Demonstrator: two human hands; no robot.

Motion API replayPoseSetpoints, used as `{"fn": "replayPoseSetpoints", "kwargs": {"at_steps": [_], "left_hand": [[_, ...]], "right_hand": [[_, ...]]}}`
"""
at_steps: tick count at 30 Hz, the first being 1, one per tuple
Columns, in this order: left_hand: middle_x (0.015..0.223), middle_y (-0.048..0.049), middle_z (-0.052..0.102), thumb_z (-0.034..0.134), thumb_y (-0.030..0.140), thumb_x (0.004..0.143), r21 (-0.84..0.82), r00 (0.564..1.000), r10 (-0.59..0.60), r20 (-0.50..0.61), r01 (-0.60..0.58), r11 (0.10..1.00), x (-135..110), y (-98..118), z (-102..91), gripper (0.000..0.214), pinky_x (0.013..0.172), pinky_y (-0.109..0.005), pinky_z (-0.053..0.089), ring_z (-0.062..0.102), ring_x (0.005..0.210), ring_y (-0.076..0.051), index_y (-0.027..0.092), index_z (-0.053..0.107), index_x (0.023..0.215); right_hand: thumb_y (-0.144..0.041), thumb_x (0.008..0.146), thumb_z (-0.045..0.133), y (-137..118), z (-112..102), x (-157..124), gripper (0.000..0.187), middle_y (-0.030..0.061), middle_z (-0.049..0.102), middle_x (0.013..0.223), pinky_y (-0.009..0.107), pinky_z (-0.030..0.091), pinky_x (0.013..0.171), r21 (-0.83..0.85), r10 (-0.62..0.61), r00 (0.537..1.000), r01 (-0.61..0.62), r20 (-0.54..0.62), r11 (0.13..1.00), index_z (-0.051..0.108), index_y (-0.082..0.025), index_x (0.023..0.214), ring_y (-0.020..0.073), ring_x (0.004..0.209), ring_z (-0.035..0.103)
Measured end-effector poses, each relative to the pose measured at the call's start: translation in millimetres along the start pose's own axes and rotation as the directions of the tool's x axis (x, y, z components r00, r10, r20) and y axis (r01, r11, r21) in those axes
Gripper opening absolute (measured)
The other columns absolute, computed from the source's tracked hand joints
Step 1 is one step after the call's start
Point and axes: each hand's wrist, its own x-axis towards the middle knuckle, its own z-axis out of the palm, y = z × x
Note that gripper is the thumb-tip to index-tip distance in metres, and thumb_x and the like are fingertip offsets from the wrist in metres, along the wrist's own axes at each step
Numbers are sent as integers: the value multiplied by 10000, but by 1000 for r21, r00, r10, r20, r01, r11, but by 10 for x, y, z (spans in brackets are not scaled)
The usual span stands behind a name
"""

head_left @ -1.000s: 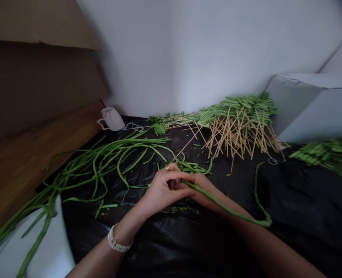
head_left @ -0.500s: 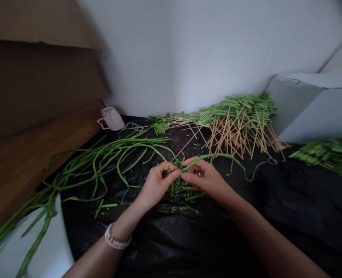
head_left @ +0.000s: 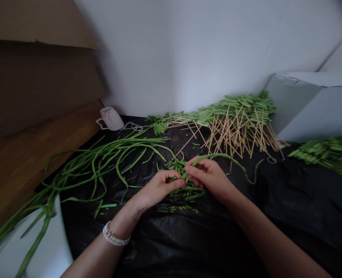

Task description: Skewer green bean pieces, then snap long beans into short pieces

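The long green bean is between the two hands above the middle of the black sheet, its free part arching over the right hand and trailing away to the right in a loose bend; the right hand's grip is closed to a pinch, thumb against fingers, with the bean between them near its inner end. The left hand is just beside it, thumb and forefinger nearly together at that inner end; I cannot tell whether its grip has hold of the tip or only touches it, since fingers and greenery overlap there.

Below the hands lie short cut pieces, loosely heaped; to the left a tangle of long beans spreads over the sheet; farther back, thin sticks lie crisscrossed in front of stacked green lengths.

The bean looks light and limp along its length, bending under its own weight, yet probably crisp enough to snap if folded sharply; its skin may be a little slick; a light pinch close to the working end, fingertips on both sides, should steady it, while the trailing part likely swings freely and needs little support.
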Motion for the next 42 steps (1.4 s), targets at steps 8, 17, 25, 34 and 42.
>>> {"fn": "replayPoseSetpoints", "kwargs": {"at_steps": [8,17,25,34,42], "left_hand": [[526,68,371,651,412,850,-250,993,22,-115,-50,967,11,-69,-27,286,436,-187,166,220,461,-48,134,640,783],[561,76,320,695,384,813,-501,996,87,-36,-93,860,11,-59,-11,287,423,-180,130,150,461,-38,135,579,732],[728,-4,533,521,434,915,49,997,56,45,-58,997,2,-13,3,347,527,-213,289,382,587,-90,136,625,770],[804,-33,636,492,372,950,694,932,354,-82,-201,691,4,-114,55,253,719,-266,405,571,763,-174,180,639,875],[833,-52,639,429,369,974,745,922,387,-17,-246,620,-50,-50,93,288,756,-298,404,566,787,-194,193,628,864]], "right_hand": [[-349,787,714,-6,-26,-16,181,-31,615,643,201,322,409,59,-64,997,67,-41,996,630,-197,838,72,470,486],[-347,795,717,33,20,-26,171,-28,634,685,185,313,412,248,-35,999,28,27,968,641,-206,855,59,487,488],[-359,804,674,-14,87,-58,174,-55,546,536,213,375,442,-45,-44,999,45,15,998,612,-204,756,85,456,483],[-380,772,686,92,86,-29,220,-67,464,530,236,306,454,-273,-75,994,51,-79,961,553,-219,703,103,476,422],[-398,933,472,103,78,-44,394,-44,429,585,247,332,552,-327,-141,980,181,142,927,441,-206,590,105,565,413]]}}
